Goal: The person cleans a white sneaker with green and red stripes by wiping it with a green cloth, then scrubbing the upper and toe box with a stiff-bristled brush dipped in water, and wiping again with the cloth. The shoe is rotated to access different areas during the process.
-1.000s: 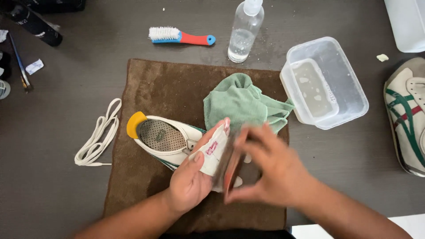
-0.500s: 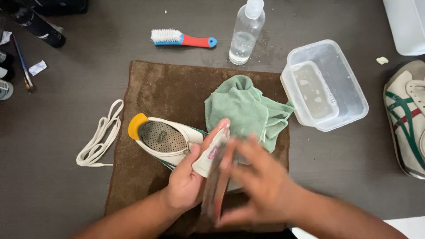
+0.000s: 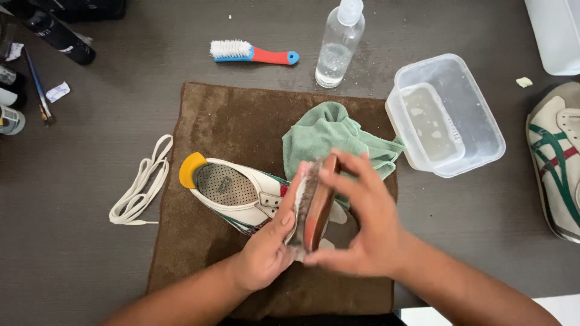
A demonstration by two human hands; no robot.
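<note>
Scrubbing white low-top leather sneaker (image 3: 241,196) on brown towel mat (image 3: 229,121): left hand (image 3: 266,256) clamped round tongue, right hand (image 3: 362,235) gripping wooden-backed brush (image 3: 315,205); best kept flat, short strokes, tongue held taut

The front of the shoe (image 3: 241,196) on the brown towel (image 3: 229,121) is hidden behind both hands and the brush (image 3: 315,202), so its toe cannot be seen. The brush's bristles are blurred against the left hand (image 3: 266,253), and whether they touch the tongue cannot be told. The right hand (image 3: 362,229) covers part of the green cloth (image 3: 326,136). The second shoe (image 3: 559,157), the white tub (image 3: 556,30) and the dark bottles (image 3: 54,36) are cut off by the edges.
</note>
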